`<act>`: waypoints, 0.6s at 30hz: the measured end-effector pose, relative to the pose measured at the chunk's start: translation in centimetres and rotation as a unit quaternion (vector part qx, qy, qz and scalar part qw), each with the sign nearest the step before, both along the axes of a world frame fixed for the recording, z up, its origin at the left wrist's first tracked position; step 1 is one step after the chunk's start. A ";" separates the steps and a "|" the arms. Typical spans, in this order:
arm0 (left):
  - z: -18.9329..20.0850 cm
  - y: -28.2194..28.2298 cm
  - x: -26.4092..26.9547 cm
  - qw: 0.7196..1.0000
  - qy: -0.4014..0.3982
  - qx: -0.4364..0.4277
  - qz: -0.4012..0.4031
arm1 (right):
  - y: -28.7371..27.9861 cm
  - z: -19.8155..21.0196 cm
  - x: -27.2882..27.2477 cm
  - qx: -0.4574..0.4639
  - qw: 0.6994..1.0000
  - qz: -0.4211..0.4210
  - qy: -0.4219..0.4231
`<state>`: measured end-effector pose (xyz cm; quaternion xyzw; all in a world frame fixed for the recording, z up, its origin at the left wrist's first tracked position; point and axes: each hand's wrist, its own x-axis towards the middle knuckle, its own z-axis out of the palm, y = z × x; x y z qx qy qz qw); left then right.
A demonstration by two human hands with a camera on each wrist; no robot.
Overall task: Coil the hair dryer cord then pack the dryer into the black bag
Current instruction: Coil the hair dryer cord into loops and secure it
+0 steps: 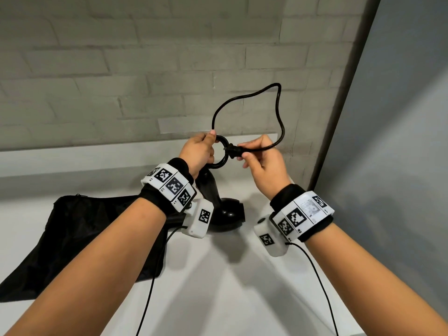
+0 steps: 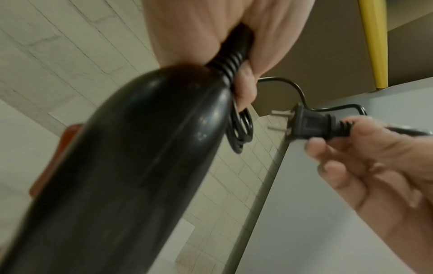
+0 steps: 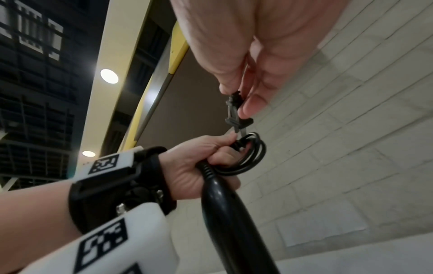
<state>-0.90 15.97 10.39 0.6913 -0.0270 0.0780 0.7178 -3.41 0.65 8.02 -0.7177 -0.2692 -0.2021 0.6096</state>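
The black hair dryer (image 1: pixel 219 209) hangs upside down over the white table, its handle (image 3: pixel 225 209) (image 2: pixel 131 166) rising to my left hand (image 1: pixel 202 151). That hand grips the ribbed cord root (image 2: pixel 228 64) together with a small coil of cord (image 3: pixel 250 155) (image 1: pixel 221 154). My right hand (image 1: pixel 258 157) pinches the plug (image 2: pixel 309 126) (image 3: pixel 235 113) just right of the coil, prongs pointing at it. A loose loop of cord (image 1: pixel 244 105) arches above both hands. The black bag (image 1: pixel 80 241) lies flat at the left of the table.
A grey brick wall (image 1: pixel 121 69) stands close behind the white table (image 1: pixel 218 287). A grey panel (image 1: pixel 400 141) closes off the right side. Thin sensor cables (image 1: pixel 150 287) hang from both wrist units.
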 end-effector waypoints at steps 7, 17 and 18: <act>0.0 -0.2 -0.6 1.000 -0.003 0.002 0.000 | 2.2 -0.5 0.9 -0.029 0.999 -0.017 -0.007; -0.3 -0.1 -0.5 0.999 -0.012 0.046 0.001 | 2.9 -0.5 0.8 -0.074 0.994 -0.079 -0.022; -0.3 -0.1 -0.5 0.998 -0.013 0.056 0.001 | 3.0 -0.5 0.7 -0.092 0.991 -0.089 -0.034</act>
